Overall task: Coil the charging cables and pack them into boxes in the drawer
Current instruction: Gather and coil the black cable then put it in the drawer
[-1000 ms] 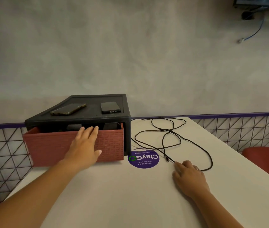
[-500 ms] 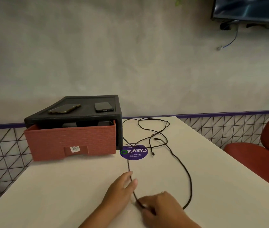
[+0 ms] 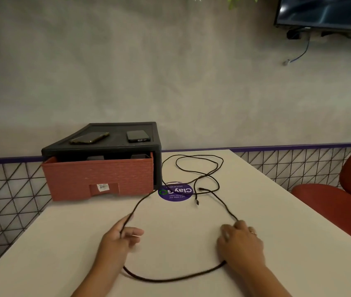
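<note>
Hands spread apart, L hand (image 3: 117, 240) & R hand (image 3: 241, 243) each gripping cable (image 3: 164, 279), its loop lying left-right.

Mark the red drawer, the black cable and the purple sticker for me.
red drawer (image 3: 97, 179), head view, middle of its woven front panel.
black cable (image 3: 170, 279), head view, slack loop nearest the camera.
purple sticker (image 3: 176, 196), head view, lower printed part of its face.

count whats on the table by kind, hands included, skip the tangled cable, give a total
phones: 2, gold-edged phone and black phone
drawer unit: 1
purple sticker: 1
hands: 2, left hand and right hand, both on the black cable
total: 6
</note>
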Tool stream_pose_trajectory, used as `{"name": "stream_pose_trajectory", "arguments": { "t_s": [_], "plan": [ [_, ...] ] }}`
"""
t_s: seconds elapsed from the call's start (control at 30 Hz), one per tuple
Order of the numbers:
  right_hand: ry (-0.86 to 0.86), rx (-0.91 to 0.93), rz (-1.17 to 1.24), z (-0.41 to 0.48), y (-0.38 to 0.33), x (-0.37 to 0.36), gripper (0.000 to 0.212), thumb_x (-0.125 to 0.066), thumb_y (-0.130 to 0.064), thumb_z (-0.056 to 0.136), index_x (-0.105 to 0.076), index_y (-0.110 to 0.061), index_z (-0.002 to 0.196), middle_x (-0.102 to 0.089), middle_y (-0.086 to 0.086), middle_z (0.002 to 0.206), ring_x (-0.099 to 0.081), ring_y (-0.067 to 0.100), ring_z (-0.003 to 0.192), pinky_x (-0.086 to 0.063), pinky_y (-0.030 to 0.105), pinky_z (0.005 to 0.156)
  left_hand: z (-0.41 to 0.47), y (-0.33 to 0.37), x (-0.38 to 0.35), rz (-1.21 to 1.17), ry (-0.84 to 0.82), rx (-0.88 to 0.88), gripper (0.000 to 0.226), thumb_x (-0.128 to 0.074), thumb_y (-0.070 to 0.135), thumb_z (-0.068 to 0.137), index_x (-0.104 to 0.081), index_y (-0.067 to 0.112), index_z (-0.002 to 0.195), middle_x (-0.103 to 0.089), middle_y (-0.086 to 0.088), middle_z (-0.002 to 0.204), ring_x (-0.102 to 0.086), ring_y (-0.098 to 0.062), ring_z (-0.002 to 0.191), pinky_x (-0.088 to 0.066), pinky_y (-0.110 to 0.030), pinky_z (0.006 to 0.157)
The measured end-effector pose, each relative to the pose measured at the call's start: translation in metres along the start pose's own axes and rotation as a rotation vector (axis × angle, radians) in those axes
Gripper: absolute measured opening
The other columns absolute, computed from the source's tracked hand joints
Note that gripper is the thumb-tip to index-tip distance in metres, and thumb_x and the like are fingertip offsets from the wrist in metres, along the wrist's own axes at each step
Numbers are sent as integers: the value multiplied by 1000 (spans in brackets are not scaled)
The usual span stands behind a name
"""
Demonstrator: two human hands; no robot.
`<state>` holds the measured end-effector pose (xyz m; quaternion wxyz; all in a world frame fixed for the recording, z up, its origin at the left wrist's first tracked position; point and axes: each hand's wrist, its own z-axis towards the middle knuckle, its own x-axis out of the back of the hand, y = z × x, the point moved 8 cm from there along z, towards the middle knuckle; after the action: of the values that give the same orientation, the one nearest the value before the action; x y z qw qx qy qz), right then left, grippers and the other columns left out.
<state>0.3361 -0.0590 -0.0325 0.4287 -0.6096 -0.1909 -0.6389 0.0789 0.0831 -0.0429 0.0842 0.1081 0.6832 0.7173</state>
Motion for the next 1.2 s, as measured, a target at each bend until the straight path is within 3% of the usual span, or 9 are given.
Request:
{"name": "stream_pose_trajectory", "arguments": {
  "t_s": [0.17, 0.37, 0.47, 0.6, 0.73, 0.83, 0.93, 1.03, 1.2],
  "plan": [
    [4, -88, 24, 9, 27, 2, 28, -38, -32, 88, -57, -28, 109, -47, -4, 110, -43, 19, 111, -35, 33, 91, 19, -4, 71, 173, 158, 17, 57, -35, -26, 79, -56, 7, 121, -64, -12, 79, -54, -19, 70, -45, -13, 58],
    [4, 173, 53, 27, 5, 1, 42, -44, -30, 91, -45, -32, 133, -45, -7, 126, -41, 16, 118, -32, 26, 100, 34, -6, 117, 516, 243, -66, 44, -43, -14, 86, -61, 9, 120, -67, -4, 86, -57, -26, 86, -38, -29, 72],
    [-131, 218, 129, 41, -11, -9, 51, -47, -29, 90, -36, -32, 140, -37, -5, 134, -37, 19, 123, -34, 26, 100, 38, -2, 108, 822, 193, -154, 46, -43, -2, 90, -54, 18, 129, -64, -1, 108, -50, -23, 97, -40, -34, 81],
    [-211, 218, 129, 68, -37, -19, 64, -53, -41, 88, -24, -31, 145, -27, 1, 145, -34, 26, 129, -35, 31, 101, 44, -1, 88, 1167, 76, -158, 46, -39, 28, 96, -34, 31, 142, -45, 8, 138, -37, -18, 119, -35, -31, 96],
    [-215, 191, 92, 100, -57, -35, 70, -50, -50, 87, -23, -22, 145, -29, 0, 147, -33, 28, 131, -35, 37, 101, 53, -2, 82, 1233, 45, -141, 46, -33, 43, 97, -26, 39, 143, -33, 16, 144, -29, -13, 130, -30, -31, 101],
    [-189, 183, 41, 123, -60, -44, 61, -45, -46, 90, -26, -23, 144, -38, 0, 142, -33, 27, 131, -37, 37, 101, 61, -5, 83, 1216, 37, -137, 47, -33, 48, 96, -26, 42, 142, -30, 19, 146, -25, -10, 133, -27, -32, 104],
    [-130, 197, 6, 137, -55, -47, 46, -38, -26, 95, -35, -30, 140, -47, 2, 128, -40, 25, 122, -41, 33, 95, 69, -6, 86, 1214, 55, -161, 48, -33, 51, 95, -27, 42, 142, -29, 20, 146, -23, -9, 134, -25, -32, 105],
    [-45, 100, 88, 146, -23, -39, 40, -42, -11, 91, -54, -25, 126, -45, 0, 106, -52, 25, 106, -44, 31, 86, 79, -8, 89, 1231, 65, -171, 50, -32, 52, 95, -27, 39, 143, -28, 21, 147, -22, -7, 135, -25, -30, 106],
    [210, -189, 310, 142, 65, -4, 49, -45, 11, 79, -60, -7, 122, -52, 16, 115, -53, 35, 106, -40, 33, 89, 90, -11, 94, 1205, 94, -174, 44, -32, 46, 96, -34, 39, 140, -32, 20, 144, -26, -9, 132, -27, -32, 105]
  ]
}}
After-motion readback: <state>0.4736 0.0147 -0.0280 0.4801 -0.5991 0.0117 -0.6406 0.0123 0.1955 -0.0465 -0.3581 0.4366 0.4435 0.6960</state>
